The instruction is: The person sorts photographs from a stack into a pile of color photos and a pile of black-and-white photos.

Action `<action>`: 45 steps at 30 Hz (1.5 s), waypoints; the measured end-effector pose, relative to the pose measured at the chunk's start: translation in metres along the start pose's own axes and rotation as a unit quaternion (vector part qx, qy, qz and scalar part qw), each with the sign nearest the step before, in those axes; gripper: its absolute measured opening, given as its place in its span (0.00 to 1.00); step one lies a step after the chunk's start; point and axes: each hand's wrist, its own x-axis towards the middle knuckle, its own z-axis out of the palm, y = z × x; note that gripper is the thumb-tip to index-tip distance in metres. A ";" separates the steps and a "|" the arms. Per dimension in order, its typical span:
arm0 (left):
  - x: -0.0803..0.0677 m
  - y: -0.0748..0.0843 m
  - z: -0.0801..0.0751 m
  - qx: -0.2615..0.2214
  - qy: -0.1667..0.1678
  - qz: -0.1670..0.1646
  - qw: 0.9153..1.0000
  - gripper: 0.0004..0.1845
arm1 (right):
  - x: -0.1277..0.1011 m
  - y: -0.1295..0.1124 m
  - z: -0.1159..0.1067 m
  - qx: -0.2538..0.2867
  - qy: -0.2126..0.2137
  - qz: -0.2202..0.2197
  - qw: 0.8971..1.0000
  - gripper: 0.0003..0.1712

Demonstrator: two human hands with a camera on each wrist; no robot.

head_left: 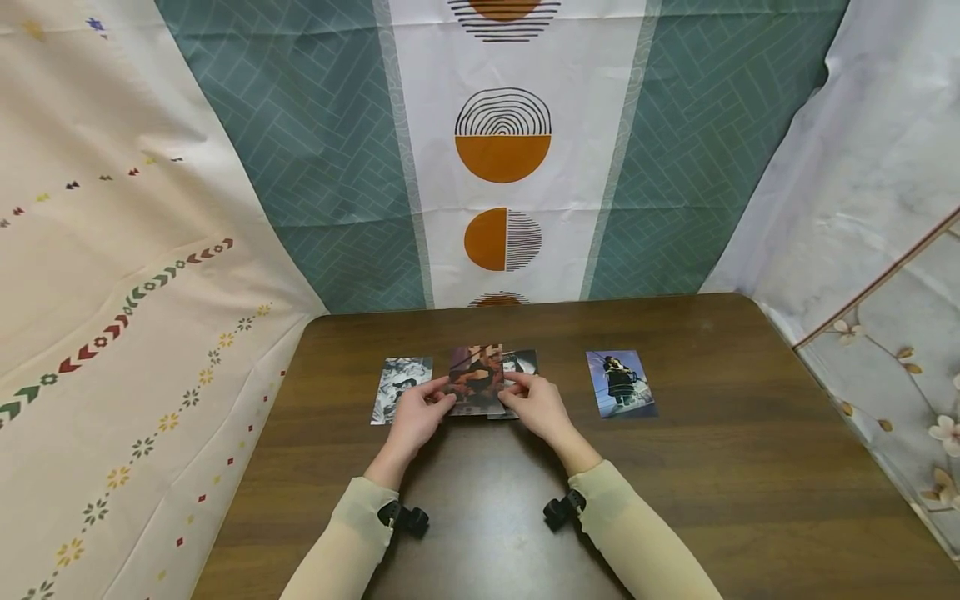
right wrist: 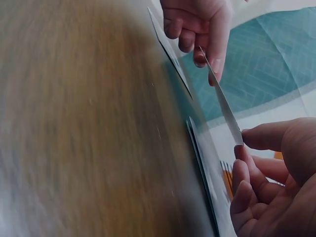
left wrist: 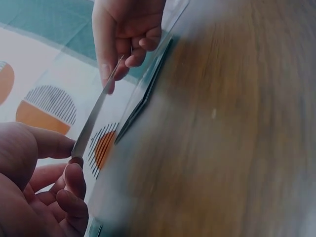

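Both hands pinch one reddish-brown photo print (head_left: 477, 377) between thumb and fingers, raised over the table. The left hand (head_left: 420, 410) has its left edge, the right hand (head_left: 536, 407) its right edge. Seen edge-on in the left wrist view, the held print (left wrist: 91, 121) is a thin pale sheet above the tabletop. Behind it, partly covered, lies a black-and-white print (head_left: 522, 362). Another black-and-white print (head_left: 392, 385) lies just left of the left hand. Farther right on the table is a blue-toned print (head_left: 621, 385) with a dark figure.
The brown wooden table (head_left: 750, 467) has rounded far corners. A teal and white patterned cloth (head_left: 322, 167) hangs along its far edge. A cream cloth (head_left: 135, 400) is on the left and a pale floral cloth (head_left: 885, 333) on the right. Each wrist wears a small black camera (head_left: 408, 520).
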 end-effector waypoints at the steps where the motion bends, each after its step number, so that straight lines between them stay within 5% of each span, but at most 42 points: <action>1: 0.000 -0.001 -0.003 0.006 0.002 0.002 1.000 0.22 | 0.000 -0.002 0.003 -0.001 -0.003 -0.001 1.000 0.26; 15: -0.013 -0.019 -0.046 0.039 0.033 -0.008 0.999 0.22 | 0.003 -0.025 0.043 -0.013 -0.032 -0.034 0.999 0.29; 25: -0.019 -0.017 -0.051 0.025 0.034 -0.008 0.999 0.22 | 0.000 -0.030 0.043 0.002 -0.041 -0.043 0.998 0.29; 31: -0.019 -0.007 -0.033 0.018 0.027 0.007 0.999 0.22 | -0.005 -0.027 0.021 0.005 -0.034 -0.039 0.999 0.28; 45: 0.001 0.026 0.048 -0.023 0.000 0.049 0.999 0.24 | -0.008 0.021 -0.053 -0.016 -0.007 -0.005 1.000 0.29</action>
